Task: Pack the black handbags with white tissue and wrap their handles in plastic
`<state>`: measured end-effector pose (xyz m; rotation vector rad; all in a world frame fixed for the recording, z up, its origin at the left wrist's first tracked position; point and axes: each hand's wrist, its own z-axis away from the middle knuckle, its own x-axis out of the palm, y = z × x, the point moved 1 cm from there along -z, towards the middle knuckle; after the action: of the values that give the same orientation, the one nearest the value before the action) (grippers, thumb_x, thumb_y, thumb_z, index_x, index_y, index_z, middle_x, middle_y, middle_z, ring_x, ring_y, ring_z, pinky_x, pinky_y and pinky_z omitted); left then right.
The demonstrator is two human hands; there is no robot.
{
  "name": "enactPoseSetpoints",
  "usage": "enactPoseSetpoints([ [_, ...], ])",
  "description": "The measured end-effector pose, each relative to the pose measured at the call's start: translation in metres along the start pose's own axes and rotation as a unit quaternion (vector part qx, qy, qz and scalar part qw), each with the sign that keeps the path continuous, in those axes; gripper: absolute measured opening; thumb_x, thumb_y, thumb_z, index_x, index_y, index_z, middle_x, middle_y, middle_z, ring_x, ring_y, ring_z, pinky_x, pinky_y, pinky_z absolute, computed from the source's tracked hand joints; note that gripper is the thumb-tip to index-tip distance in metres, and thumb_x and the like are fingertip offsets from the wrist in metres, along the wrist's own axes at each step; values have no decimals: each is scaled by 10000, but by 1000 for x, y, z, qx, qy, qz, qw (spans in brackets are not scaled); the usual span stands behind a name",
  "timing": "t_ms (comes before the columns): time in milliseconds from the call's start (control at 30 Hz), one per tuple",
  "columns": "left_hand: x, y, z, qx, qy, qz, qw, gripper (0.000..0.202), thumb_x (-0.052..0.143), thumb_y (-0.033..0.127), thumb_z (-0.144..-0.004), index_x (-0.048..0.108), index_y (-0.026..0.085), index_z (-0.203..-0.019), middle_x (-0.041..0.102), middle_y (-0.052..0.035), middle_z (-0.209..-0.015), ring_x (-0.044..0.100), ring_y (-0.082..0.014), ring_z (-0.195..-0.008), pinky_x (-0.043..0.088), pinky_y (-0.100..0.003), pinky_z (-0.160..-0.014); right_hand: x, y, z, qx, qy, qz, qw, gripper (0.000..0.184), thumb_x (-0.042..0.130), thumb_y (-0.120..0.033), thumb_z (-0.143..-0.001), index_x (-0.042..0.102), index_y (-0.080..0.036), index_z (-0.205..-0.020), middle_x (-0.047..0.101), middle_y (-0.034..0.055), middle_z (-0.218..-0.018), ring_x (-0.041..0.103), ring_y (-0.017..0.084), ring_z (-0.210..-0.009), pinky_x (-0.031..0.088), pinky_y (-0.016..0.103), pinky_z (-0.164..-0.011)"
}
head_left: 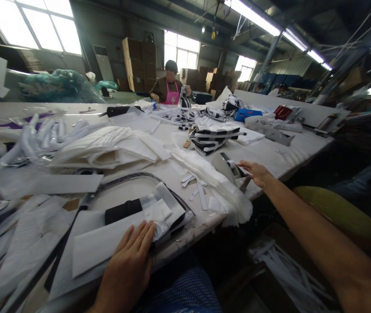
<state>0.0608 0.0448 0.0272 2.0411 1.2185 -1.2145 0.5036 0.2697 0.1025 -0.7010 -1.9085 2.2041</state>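
Observation:
My left hand (132, 256) lies flat with its fingers stretched out on a long white sheet (103, 243). Beneath that sheet is a flat bag (123, 211) with black parts and a long dark strap (136, 174) looping behind it. Crumpled clear plastic (159, 213) covers the bag's right end, beside my fingertips. Off to the right, my right hand (253, 171) is stretched forward, fingers apart. Its fingertips are at a grey and dark object (231, 167) that may be a tape dispenser; whether they touch it, I cannot tell.
White padding sheets (107, 148) are heaped at left, and folded white material (214, 178) hangs over the table edge. Black-and-white bags (214, 137) are stacked farther back. Across the table sits a person in a pink apron (171, 93). A box of white strips (286, 269) stands below right.

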Motion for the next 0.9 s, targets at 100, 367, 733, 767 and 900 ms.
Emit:
enactPoseSetpoints([
  [100, 1, -1, 1, -2, 1, 2, 1000, 654, 453, 96, -762, 468, 93, -1416, 609, -121, -1395, 598, -281, -1269, 477, -484, -1079, -14, -10, 23, -2, 4, -28, 1000, 161, 684, -366, -834, 712, -211, -864, 766, 60, -1007, 570, 249, -1263, 357, 439, -1122],
  [367, 4, -3, 2, 10, 0, -5, 1000, 638, 453, 113, -786, 465, 89, -1424, 591, -119, -1416, 588, -280, -1280, 460, -478, -1093, -55, -2, 76, -12, -15, -54, 998, 266, 691, -507, -782, 762, -254, -818, 736, 53, -1196, 518, 260, -1346, 295, 420, -1192],
  [733, 4, -3, 4, 7, 1, -5, 1000, 627, 449, 117, -800, 470, 91, -1426, 591, -111, -1418, 587, -273, -1279, 440, -473, -1109, -70, 73, 83, 3, 2, 43, 999, 421, 803, -532, -613, 781, -188, -854, 776, 110, -883, 739, 258, -856, 610, 369, -789],
  [767, 4, -3, 4, 7, 1, -5, 1000, 629, 449, 117, -796, 472, 89, -1424, 590, -112, -1418, 589, -277, -1276, 446, -477, -1102, -67, 79, 80, -8, 8, 51, 999, 440, 798, -547, -604, 776, -184, -852, 771, 104, -847, 732, 236, -775, 614, 353, -728],
  [900, 4, -3, 4, 7, 5, -6, 1000, 608, 443, 111, -802, 487, 85, -1408, 607, -116, -1398, 599, -277, -1265, 462, -478, -1085, -55, 93, 62, -67, 53, 117, 989, 516, 727, -608, -637, 769, -153, -877, 766, 108, -819, 596, 146, -486, 525, 301, -491],
])
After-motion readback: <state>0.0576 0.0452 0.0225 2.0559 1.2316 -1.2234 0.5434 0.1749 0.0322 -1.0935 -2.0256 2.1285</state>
